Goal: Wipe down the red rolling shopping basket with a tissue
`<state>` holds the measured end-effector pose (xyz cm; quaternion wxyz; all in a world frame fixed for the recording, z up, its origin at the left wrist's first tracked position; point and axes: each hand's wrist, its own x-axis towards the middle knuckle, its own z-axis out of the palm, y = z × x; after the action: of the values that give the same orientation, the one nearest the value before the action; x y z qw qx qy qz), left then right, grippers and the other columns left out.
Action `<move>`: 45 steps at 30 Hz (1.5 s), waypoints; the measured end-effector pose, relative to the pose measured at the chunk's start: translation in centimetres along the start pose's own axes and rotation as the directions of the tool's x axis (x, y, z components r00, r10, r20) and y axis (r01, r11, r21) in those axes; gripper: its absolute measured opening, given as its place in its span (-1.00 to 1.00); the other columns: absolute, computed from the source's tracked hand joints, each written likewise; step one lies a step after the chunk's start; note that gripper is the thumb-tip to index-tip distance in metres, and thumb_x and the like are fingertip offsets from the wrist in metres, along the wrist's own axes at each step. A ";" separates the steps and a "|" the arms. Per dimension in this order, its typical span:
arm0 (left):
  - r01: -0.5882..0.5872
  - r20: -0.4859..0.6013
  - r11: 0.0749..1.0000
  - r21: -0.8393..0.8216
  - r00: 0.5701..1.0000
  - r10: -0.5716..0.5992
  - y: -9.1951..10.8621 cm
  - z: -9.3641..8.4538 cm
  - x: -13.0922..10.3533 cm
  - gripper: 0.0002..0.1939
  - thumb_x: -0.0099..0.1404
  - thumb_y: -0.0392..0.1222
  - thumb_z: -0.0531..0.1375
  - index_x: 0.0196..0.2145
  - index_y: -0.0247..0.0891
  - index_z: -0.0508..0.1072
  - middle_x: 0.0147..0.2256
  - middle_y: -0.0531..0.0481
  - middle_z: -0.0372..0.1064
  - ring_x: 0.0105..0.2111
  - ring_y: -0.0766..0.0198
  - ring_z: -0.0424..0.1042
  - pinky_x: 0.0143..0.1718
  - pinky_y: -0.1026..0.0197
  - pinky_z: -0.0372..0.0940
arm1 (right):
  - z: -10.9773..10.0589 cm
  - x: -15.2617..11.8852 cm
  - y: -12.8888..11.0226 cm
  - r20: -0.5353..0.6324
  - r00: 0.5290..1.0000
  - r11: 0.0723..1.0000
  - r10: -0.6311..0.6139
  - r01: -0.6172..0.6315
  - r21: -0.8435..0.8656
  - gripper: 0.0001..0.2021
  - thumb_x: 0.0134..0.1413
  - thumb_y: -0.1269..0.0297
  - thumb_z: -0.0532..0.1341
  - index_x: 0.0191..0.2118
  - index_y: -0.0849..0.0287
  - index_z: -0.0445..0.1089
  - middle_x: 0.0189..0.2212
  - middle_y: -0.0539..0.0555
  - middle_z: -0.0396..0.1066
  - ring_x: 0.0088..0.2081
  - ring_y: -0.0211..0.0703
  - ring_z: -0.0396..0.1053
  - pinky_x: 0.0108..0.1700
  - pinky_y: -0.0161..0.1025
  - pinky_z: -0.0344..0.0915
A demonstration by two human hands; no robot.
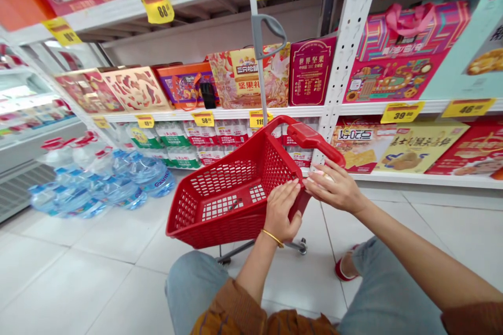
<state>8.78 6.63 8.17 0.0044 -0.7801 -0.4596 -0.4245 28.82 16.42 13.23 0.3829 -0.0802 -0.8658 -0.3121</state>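
Note:
A small red plastic shopping cart [220, 230] stands on the floor in front of me, its slotted basket tilted. My left hand [281, 214] grips the near back rim, fingers over the edge and thumb on the outer side; a gold bangle circles that wrist. Beside it, my right hand [334, 186] holds the back corner just below the cart's red handle [314, 136]. Its fingers point left, with a ring on one, and the fingertips nearly meet my left hand. Behind the basket a thin grey pole [262, 84] rises, with a grey loop grip [271, 36] on it.
White shelves [228, 113] hold boxed gifts such as a dark red nut box [312, 70], with yellow price tags [202, 118]. Wrapped bottle packs [176, 157] fill the lower level. Large blue water bottles [145, 170] stand on the tiled floor at left. My knees flank the cart.

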 end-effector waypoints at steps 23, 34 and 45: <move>-0.062 -0.055 0.997 0.053 0.996 0.065 -0.9 -2.0 -1.9 -0.44 0.27 -0.18 0.03 0.23 -0.25 0.19 0.19 -0.16 0.28 0.24 0.15 0.19 0.27 -0.05 -0.01 | -2.6 2.7 -4.8 0.155 0.959 0.971 0.238 -0.235 -0.039 -0.80 0.15 0.35 0.25 -0.09 0.19 0.42 -0.17 0.20 0.46 -0.11 -0.02 0.33 0.01 -0.05 0.24; 0.007 -0.131 0.994 0.110 0.991 0.008 0.5 -3.6 -4.1 -0.49 0.35 -0.11 -0.05 0.21 -0.28 0.23 0.20 -0.17 0.26 0.30 0.09 0.06 0.31 -0.12 -0.13 | -4.3 4.1 -8.0 0.218 0.954 0.978 0.208 -0.200 -0.056 -0.67 0.16 0.38 0.22 0.06 0.12 0.32 0.01 0.20 0.40 -0.04 0.01 0.35 0.03 -0.06 0.26; 0.214 -0.278 0.977 -0.015 0.937 -0.209 3.7 -1.2 -3.8 -0.35 0.44 0.10 -0.33 0.32 -0.30 0.03 0.27 -0.19 0.12 0.33 0.10 -0.03 0.32 -0.13 -0.11 | -4.6 7.0 -8.8 0.330 0.934 0.991 0.137 -0.128 -0.049 -0.67 0.20 0.29 0.17 0.05 0.29 0.38 0.07 0.24 0.38 0.10 0.21 0.27 0.13 0.08 0.20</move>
<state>9.81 1.34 7.81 0.0295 -0.6587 -0.5388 -0.5243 23.45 5.95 16.33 0.2502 -0.1951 -0.9063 -0.2791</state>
